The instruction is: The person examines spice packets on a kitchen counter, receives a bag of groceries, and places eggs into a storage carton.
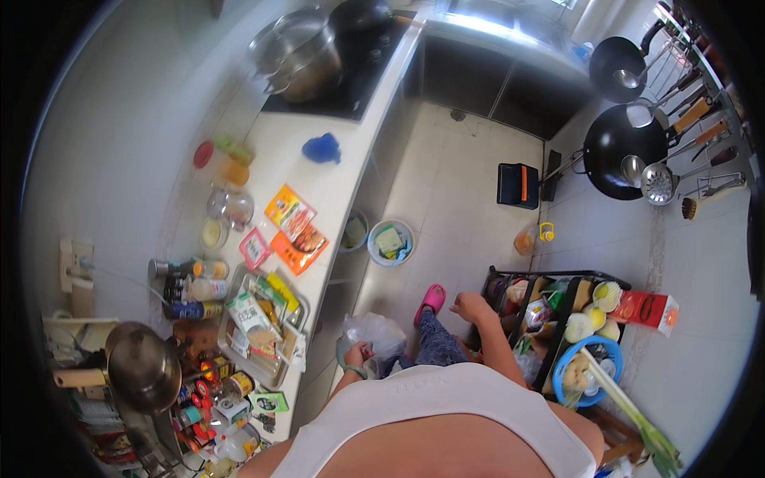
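My left hand (358,355) is low in front of me, its fingers closed on a clear plastic bag (378,334) that hangs beside the counter. A green bangle circles that wrist. My right hand (472,307) is raised above the floor with its fingers curled, near the black storage rack (562,310); whether it holds anything small cannot be told. Under the hands show a pink clog (431,303) and a dark patterned trouser leg (439,340). A lined waste bin (391,243) stands on the floor ahead.
Left, the white counter (343,173) bears seasoning packets (299,248), a blue cloth (323,148), a metal tray (281,370) of packets, bottles and a steel pot (308,66). Right are a blue basket (559,373), a red carton (648,310), leeks (642,421) and hanging woks (624,152).
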A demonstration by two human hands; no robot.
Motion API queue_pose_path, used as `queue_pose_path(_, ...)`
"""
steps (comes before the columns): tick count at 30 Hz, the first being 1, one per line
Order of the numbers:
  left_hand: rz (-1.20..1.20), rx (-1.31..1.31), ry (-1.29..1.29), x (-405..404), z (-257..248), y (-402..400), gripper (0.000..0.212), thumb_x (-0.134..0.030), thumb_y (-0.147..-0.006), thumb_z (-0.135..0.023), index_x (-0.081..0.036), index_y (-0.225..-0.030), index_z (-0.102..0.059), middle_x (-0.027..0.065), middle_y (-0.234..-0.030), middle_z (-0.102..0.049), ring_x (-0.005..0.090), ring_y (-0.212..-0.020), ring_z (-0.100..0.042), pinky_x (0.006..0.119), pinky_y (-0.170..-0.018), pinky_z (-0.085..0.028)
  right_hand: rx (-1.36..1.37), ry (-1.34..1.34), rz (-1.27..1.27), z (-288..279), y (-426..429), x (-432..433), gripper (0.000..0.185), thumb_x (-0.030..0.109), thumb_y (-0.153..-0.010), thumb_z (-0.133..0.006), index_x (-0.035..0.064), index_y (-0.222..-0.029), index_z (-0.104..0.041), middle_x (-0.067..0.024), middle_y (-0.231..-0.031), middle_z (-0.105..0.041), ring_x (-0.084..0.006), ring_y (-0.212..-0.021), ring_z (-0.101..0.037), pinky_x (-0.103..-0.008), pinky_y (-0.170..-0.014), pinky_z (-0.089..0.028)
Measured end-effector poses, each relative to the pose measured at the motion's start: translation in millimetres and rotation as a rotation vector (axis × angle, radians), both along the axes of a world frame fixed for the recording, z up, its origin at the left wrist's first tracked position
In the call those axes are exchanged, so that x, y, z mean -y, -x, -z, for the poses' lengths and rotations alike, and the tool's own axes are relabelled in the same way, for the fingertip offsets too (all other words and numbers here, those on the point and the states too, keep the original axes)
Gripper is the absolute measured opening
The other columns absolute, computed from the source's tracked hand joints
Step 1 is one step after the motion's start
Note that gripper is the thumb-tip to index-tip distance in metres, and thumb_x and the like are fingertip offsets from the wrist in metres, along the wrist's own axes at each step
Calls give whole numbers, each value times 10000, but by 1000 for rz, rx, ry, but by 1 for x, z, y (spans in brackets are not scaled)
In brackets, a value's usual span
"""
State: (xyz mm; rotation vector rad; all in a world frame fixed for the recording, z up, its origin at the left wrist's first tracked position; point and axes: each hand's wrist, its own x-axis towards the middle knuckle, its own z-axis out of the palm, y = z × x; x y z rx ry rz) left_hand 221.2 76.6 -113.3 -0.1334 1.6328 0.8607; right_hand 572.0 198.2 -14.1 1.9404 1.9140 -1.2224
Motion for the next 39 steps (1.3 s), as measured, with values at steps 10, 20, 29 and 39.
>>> queue_pose_path(10, 391, 171, -307, -245, -133, -179, 154, -174, -797, -565, -50, -710, -534, 42, -596, -510, 158, -534, -524, 341, -633, -518, -252, -283, 553, -52, -88, -64, 348, 298, -822, -560, -12, -683, -636, -148, -604, -606, -293, -607, -601, -359, -619, -465)
queue_pose_path(20, 663, 362, -833, -511, -284, -348, 227, -215, -791, -601, -15, -692, -562, 79, -697, -577, 192, -655, -593, 284, -660, -457, -509, -324, 810, -111, -159, -189, 242, 199, -909, -436, 4, -847, -565, -75, -642, -608, -158, -513, -566, -280, -524, -448)
queue_pose_path(29, 823, 412, -927, -744, -321, -470, 229, -215, -739, -606, -1, -657, -596, 81, -652, -586, 186, -635, -592, 283, -671, -435, -291, -478, 863, -95, -242, -376, 200, 182, -863, -542, 17, -962, -597, -156, -812, -646, -263, -759, -640, -335, -672, -483)
queue_pose_path(39, 789, 349, -1241, -971, -382, -594, 222, -180, -775, -573, -19, -624, -562, 76, -629, -537, 161, -579, -515, 339, -669, -482, -514, -574, 969, -124, -362, -567, 252, 214, -864, -567, -15, -963, -597, -138, -790, -643, -184, -721, -626, -283, -663, -471)
